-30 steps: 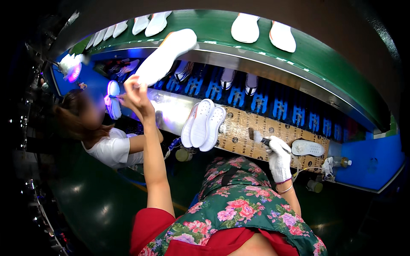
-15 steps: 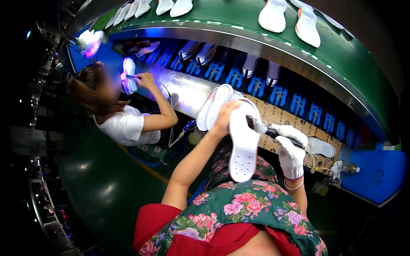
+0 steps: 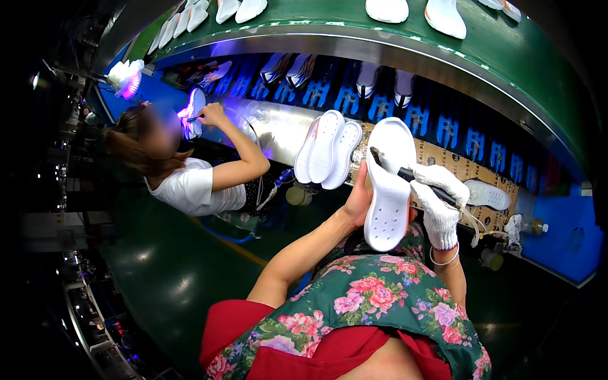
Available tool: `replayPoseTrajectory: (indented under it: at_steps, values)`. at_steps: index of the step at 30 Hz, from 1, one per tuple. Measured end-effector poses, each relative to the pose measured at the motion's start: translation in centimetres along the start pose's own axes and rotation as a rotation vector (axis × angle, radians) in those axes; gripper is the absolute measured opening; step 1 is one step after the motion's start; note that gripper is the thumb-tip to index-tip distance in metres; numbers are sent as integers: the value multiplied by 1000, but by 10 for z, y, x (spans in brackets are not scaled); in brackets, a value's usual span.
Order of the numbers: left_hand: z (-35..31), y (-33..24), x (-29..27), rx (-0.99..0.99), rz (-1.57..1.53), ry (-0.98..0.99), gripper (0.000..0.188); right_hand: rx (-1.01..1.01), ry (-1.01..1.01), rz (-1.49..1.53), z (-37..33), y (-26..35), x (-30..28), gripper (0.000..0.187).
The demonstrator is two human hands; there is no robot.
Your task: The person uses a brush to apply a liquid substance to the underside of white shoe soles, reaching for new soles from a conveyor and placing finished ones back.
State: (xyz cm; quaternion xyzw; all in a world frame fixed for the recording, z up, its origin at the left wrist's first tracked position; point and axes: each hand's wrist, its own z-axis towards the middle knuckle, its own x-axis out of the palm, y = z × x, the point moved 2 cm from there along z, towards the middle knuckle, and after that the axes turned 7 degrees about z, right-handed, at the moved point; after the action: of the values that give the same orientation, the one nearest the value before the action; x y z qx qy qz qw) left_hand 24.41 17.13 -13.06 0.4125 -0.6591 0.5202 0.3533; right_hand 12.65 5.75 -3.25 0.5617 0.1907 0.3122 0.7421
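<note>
Most fingers of the bare left hand are hidden behind the white sole, the bristle tips of the brush are hard to make out, and several soles on the green shelf, toward twelve o'clock, are cut off by the upper edge of view. The white sole is tilted, its upper half smooth and rimmed, its lower half pierced by small holes, with orange showing along one side. It is grasped by its edge in the left hand, at two o'clock from that hand and at nine from the gloved right hand. By the right hand the brush is gripped around its dark handle, its bristles pointed toward ten o'clock over the upper half. Three stacked soles are seen at ten o'clock from the held one.
</note>
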Motion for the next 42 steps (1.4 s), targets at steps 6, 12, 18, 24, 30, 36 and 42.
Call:
replayPoseTrajectory:
  at_steps: [6, 12, 18, 24, 30, 36, 42]
  values:
    - [14, -10, 36, 194, -25, -190, 104, -297, 50, -214, 16, 22, 1, 22]
    - [20, -1, 48, 270, -206, 521, 98, -429, 44, -326, 24, 30, -5, 31]
    - [20, 22, 37, 165, 438, -137, 107, -508, 60, -631, 3, 27, -8, 35]
    - [16, 11, 37, 141, 275, -94, 111, -353, 63, -324, 2, 30, -9, 27]
    - [13, 4, 32, 185, 339, -188, 108, -458, 127, -513, -3, 16, -2, 29]
    - [2, -7, 11, 243, 209, -57, 107, -268, 148, -134, 4, 17, 3, 24]
    - [-5, -22, 18, 260, 425, -231, 102, -466, 182, -435, 0, 11, 20, 30]
